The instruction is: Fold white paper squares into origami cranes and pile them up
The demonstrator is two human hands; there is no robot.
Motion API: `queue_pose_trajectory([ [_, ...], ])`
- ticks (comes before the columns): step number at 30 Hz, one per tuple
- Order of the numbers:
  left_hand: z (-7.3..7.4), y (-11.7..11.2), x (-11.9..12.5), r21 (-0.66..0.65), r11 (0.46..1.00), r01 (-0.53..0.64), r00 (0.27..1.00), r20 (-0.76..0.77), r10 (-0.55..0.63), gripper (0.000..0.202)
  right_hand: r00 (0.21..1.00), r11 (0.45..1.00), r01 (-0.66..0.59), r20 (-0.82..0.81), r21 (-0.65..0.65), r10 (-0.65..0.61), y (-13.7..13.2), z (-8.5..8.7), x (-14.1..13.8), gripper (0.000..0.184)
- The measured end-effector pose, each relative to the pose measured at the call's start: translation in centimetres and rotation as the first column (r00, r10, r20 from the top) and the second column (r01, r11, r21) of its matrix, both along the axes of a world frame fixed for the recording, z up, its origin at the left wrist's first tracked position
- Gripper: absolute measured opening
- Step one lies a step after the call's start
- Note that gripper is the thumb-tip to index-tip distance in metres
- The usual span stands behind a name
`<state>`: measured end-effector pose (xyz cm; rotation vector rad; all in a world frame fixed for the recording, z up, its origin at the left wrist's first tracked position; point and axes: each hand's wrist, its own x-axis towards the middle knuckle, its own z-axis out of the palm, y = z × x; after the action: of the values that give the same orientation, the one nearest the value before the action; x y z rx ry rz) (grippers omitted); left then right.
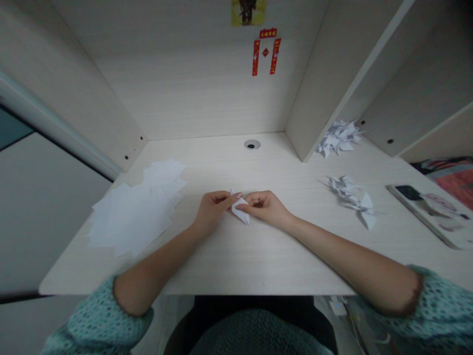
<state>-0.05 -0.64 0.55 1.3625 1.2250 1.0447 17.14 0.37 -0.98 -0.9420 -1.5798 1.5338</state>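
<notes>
A small piece of folded white paper [242, 213] is held between both hands over the middle of the desk. It has a narrow, pointed shape with its lower tip toward me. My left hand [217, 206] pinches its upper left side, the thumb lying across the top. From the other side, my right hand [266, 205] grips the right edge between thumb and curled fingers. The fingertips under the paper are hidden.
Loose white paper sheets [136, 209] lie spread on the left. Folded paper pieces [351, 195] rest at the right, and a larger heap of them [340, 137] sits behind the upright panel [332, 74]. A phone-like object in a printed case [432, 214] lies far right. The desk [207, 276] ends close to me.
</notes>
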Motion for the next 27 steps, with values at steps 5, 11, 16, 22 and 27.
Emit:
queue_pose_trajectory([
  [5, 0.17, 0.18, -0.12, -0.02, 0.999, -0.048, 0.999, 0.019, 0.049, 0.034, 1.0, 1.0, -0.03, 0.005, 0.009, 0.03, -0.13, 0.03, 0.13, 0.032],
  [11, 0.19, 0.35, -0.27, -0.083, 0.995, -0.055, 0.994, 0.088, 0.062, 0.035, 0.999, 1.0, -0.024, 0.034, 0.013, 0.023, -0.07, 0.0, 0.23, 0.033],
  [16, -0.17, 0.4, -0.47, -0.054, 0.996, -0.069, 0.996, 0.061, 0.073, 0.035, 0.998, 0.999, -0.035, 0.044, 0.022, 0.034, -0.07, -0.08, 0.19, 0.033],
  [22, -0.02, 0.17, -0.3, 0.03, 0.993, -0.116, 0.993, -0.004, 0.116, 0.037, 0.998, 0.999, -0.039, 0.047, 0.024, 0.038, -0.09, 0.13, 0.18, 0.033],
  [27, 0.16, 0.17, -0.15, 0.041, 0.996, -0.074, 0.997, -0.018, 0.075, 0.036, 0.998, 0.999, -0.014, 0.062, 0.037, 0.012, 0.0, 0.09, 0.22, 0.035],
])
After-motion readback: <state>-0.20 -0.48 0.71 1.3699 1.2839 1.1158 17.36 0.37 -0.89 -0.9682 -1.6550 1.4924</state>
